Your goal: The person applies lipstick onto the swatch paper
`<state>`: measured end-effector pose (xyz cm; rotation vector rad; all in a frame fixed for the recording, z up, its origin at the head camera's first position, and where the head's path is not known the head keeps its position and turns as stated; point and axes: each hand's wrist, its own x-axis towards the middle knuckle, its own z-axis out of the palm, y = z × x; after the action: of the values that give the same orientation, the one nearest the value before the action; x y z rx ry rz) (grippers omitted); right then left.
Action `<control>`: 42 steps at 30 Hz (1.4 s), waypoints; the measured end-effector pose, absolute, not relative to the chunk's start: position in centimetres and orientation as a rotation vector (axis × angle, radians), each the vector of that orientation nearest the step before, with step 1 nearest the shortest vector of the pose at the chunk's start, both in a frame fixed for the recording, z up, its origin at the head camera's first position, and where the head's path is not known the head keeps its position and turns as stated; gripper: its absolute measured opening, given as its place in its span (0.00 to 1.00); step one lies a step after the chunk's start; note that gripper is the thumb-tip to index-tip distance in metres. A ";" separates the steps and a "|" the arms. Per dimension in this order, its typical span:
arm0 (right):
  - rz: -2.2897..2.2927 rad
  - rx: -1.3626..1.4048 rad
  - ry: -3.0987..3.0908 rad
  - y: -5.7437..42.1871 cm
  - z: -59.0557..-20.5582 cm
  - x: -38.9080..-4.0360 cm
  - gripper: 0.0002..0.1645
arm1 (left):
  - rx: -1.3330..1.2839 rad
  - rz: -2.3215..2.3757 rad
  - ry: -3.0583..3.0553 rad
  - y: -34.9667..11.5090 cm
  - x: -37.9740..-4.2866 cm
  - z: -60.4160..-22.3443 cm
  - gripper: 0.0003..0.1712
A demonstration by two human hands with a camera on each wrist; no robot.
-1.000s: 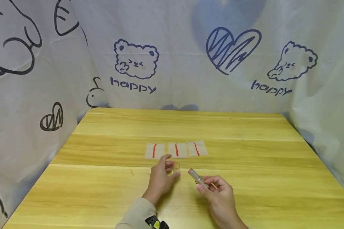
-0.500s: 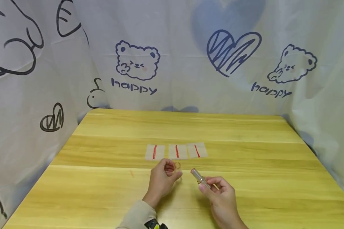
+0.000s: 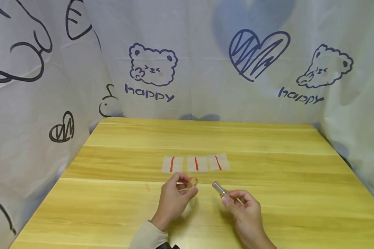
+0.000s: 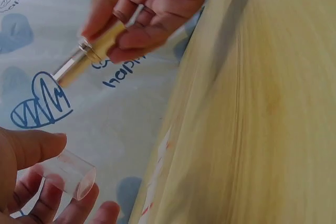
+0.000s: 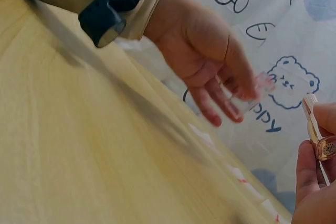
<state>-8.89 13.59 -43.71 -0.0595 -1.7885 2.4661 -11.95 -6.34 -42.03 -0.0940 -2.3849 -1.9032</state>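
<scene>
My left hand [image 3: 172, 200] pinches a clear lipstick cap [image 4: 73, 174] between thumb and fingers, above the wooden table. In the left wrist view the cap's round end points away from the palm. To the right, my right hand [image 3: 248, 214] grips a lipstick [image 3: 222, 191] with a gold and silver tube, its uncovered end slanting up and left toward the cap. A gap separates the lipstick from the cap. Beyond the hands lie three pale squares, the left one [image 3: 166, 164], the middle one [image 3: 191, 165] and the right one [image 3: 225, 162], each with a red streak.
The wooden table [image 3: 118, 197] bears a faint reddish smear [image 3: 148, 187] left of my left hand. White cloth walls [image 3: 202, 79] with drawn hearts and bears stand behind the table and along both sides.
My left hand has closed its fingers more around the cap and tilted it, so its round end shows more. The lipstick stays in my right hand, almost unmoved; the head view has shifted slightly.
</scene>
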 end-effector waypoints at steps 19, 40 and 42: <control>2.431 0.117 -1.773 14.2 -43.9 -9.1 0.08 | -0.287 -2.106 -2.176 -7.6 -10.9 -42.6 0.16; 2.304 0.309 -1.856 14.1 -43.8 -8.7 0.08 | -0.669 -1.838 -2.111 -7.3 -10.3 -43.9 0.16; 2.296 0.328 -1.858 14.2 -43.9 -8.7 0.08 | -0.663 -1.836 -2.106 -7.2 -10.3 -43.9 0.16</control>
<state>-8.69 14.16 -43.86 0.3280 -1.8583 2.2960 -10.32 -7.21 -43.88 -0.6632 -2.1060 -1.8358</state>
